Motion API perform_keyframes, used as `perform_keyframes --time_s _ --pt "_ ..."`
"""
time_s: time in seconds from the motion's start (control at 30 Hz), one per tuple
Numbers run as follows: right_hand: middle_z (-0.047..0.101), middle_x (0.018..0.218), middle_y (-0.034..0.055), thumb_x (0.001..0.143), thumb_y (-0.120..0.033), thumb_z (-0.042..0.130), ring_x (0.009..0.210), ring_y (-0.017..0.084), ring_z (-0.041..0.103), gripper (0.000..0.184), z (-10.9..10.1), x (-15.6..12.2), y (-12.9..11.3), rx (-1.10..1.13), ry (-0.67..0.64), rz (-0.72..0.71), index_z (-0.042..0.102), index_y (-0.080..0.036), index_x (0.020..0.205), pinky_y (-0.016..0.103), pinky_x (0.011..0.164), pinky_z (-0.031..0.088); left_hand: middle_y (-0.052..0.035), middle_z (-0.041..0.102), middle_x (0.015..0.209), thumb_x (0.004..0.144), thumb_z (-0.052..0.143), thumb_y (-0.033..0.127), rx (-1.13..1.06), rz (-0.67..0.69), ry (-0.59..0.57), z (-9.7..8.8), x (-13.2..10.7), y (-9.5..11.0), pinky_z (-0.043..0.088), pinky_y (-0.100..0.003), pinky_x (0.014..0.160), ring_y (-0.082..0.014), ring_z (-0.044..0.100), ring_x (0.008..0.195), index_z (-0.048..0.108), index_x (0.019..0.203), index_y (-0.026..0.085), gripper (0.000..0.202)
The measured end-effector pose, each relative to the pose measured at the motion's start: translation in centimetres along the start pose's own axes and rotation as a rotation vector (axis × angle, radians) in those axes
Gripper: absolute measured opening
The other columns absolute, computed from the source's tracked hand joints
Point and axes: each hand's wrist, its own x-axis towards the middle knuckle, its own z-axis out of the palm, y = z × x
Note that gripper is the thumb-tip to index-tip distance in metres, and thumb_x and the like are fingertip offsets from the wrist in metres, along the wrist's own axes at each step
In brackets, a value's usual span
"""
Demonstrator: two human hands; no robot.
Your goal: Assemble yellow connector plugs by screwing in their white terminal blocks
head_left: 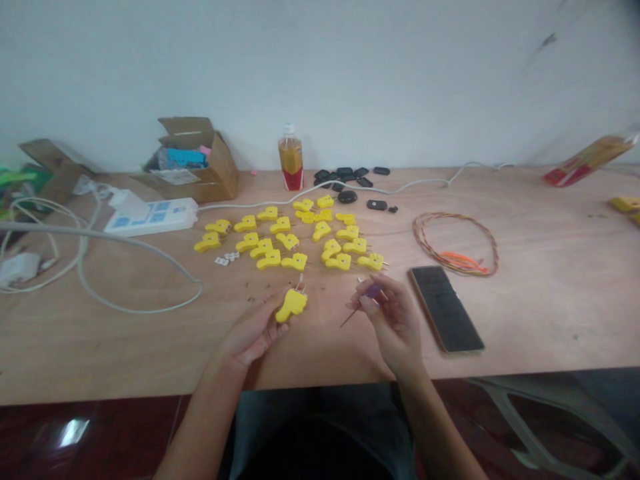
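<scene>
My left hand [257,327] is closed on a yellow foot-shaped piece [293,305], which has thin pins or wire ends sticking up from its top edge. In my right hand [393,313] is a small screwdriver [353,315] with a purple handle; its thin shaft points down and left. The two hands are apart above the front of the table. Beyond them lie several more yellow foot-shaped pieces [295,261], many with metal pins showing. A few small white parts [222,261] rest at the left of this group.
On the right are a phone [445,310] and a coil of twisted wire [417,235]. Behind stand a bottle [291,160] and several black fobs [345,173]. To the left are an open carton [223,167], a power strip [173,215] and a looping white cable [145,311].
</scene>
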Motion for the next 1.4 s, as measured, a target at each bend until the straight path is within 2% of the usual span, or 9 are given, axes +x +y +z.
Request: perform_keyframes --time_s 0.07,0.2,0.27,0.4,0.63,0.8,0.93,1.17,1.4 --pt "0.066 0.105 0.0010 0.101 -0.019 0.066 0.089 0.016 0.070 0.033 -0.1 0.1 0.1 0.012 0.003 0.006 0.066 -0.036 0.130 0.034 0.079 0.069 -0.0077 0.081 0.105 0.095 0.076 0.029 0.100 0.170 0.011 -0.1 -0.6 -0.5 0.063 -0.019 0.064 -0.0126 0.075 0.073 0.076 0.123 0.017 0.030" --pt "0.067 0.105 0.0008 0.100 -0.017 0.067 0.089 0.015 0.070 0.035 -0.2 0.2 0.0 0.009 0.006 0.006 0.068 -0.037 0.129 0.033 0.078 0.069 -0.0078 0.082 0.116 0.088 0.082 0.036 0.552 0.556 0.151 -0.5 -1.6 -2.7 0.063 -0.041 0.097 -0.0269 0.077 0.108 0.077 0.122 0.023 0.037" --pt "0.068 0.105 0.0009 0.100 -0.016 0.067 0.091 0.015 0.070 0.036 -0.3 0.3 0.0 0.008 0.013 0.008 0.068 -0.036 0.129 0.031 0.079 0.069 -0.0069 0.082 0.118 0.089 0.080 0.034 0.771 0.658 0.175 -0.8 -2.0 -4.3 0.060 -0.047 0.104 -0.0295 0.076 0.111 0.080 0.115 0.026 0.027" --pt "0.069 0.107 0.0004 0.100 -0.015 0.067 0.093 0.016 0.072 0.037 -0.3 0.3 0.5 0.000 0.014 0.010 0.067 -0.037 0.129 0.033 0.083 0.069 -0.0066 0.083 0.119 0.095 0.073 0.031 0.930 0.823 0.120 -1.2 -2.2 -6.6 0.060 -0.045 0.104 -0.0286 0.077 0.113 0.080 0.113 0.026 0.020" --pt "0.069 0.105 0.0000 0.098 -0.015 0.069 0.094 0.017 0.071 0.035 0.3 0.3 1.5 -0.059 0.040 -0.003 0.069 -0.036 0.125 0.037 0.085 0.069 -0.0064 0.082 0.115 0.093 0.077 0.026 1.031 0.861 0.160 -1.7 -2.1 -6.7 0.064 -0.044 0.097 -0.0285 0.077 0.108 0.077 0.120 0.026 0.028" --pt "0.069 0.105 0.0007 0.096 -0.016 0.072 0.095 0.018 0.071 0.034 0.2 0.1 2.0 -0.067 0.059 0.006 0.071 -0.036 0.123 0.037 0.083 0.070 -0.0074 0.079 0.129 0.091 0.081 0.024 1.019 0.849 0.173 -3.5 -2.5 -6.9 0.060 -0.049 0.106 -0.0298 0.075 0.118 0.074 0.127 0.026 0.036" --pt "0.069 0.106 0.0004 0.096 -0.015 0.072 0.094 0.017 0.071 0.035 0.1 0.1 2.3 -0.073 0.062 0.016 0.072 -0.036 0.123 0.035 0.083 0.069 -0.0061 0.081 0.124 0.090 0.081 0.018 1.060 0.812 0.194 -4.7 -3.0 -6.6 0.062 -0.048 0.104 -0.0286 0.076 0.113 0.075 0.125 0.026 0.036" --pt "0.071 0.104 -0.0003 0.095 -0.014 0.072 0.093 0.017 0.072 0.036 0.6 0.5 1.8 -0.065 0.041 -0.024 0.071 -0.037 0.123 0.038 0.085 0.069 -0.0045 0.081 0.115 0.091 0.080 0.014 1.089 0.964 0.080 -4.2 -3.4 -5.8 0.064 -0.040 0.092 -0.0252 0.076 0.104 0.075 0.124 0.025 0.035" --pt "0.071 0.103 -0.0011 0.095 -0.012 0.071 0.094 0.016 0.071 0.037 1.7 0.6 1.6 -0.064 0.032 -0.033 0.071 -0.036 0.122 0.035 0.086 0.068 -0.0045 0.080 0.097 0.101 0.071 0.021 1.025 1.143 0.154 -3.9 -4.2 -7.1 0.063 -0.035 0.081 -0.0231 0.075 0.089 0.075 0.109 0.022 0.010"
